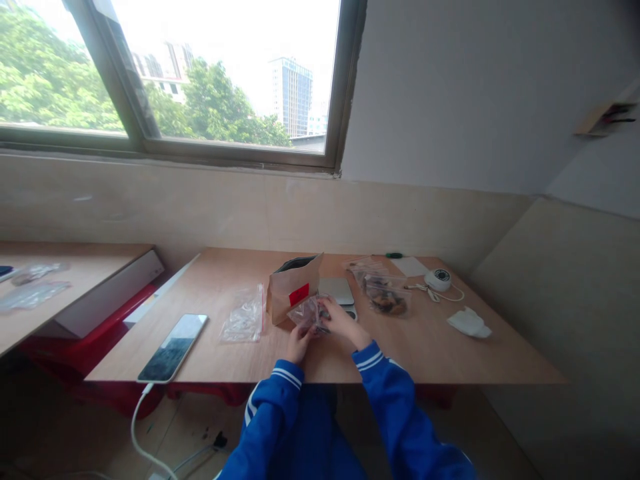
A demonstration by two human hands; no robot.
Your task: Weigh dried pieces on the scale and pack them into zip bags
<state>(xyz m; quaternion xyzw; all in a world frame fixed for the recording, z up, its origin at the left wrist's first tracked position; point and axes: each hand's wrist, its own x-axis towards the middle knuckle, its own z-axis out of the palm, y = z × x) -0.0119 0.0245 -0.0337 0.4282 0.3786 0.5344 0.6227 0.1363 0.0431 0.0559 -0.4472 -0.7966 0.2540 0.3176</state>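
Observation:
Both hands are closed on a small clear plastic bag (306,311) low over the table. My left hand (299,343) grips its lower edge, and my right hand (343,322) holds its right side; dark bits show inside, too small to name. Right behind it stands a brown paper bag (278,299), upright with its top open and a red label (299,295) on the front. A flat scale-like device (337,291) lies behind my right hand, partly covered by it. Left of the paper bag is a pile of clear zip bags (243,319).
Filled clear bags (386,297) with brown dried pieces lie to the right. Beyond them are a white round device (438,279) with a cable, a crumpled tissue (469,323), white paper (409,267) and a green-handled tool (394,255). A charging phone (173,348) lies front left.

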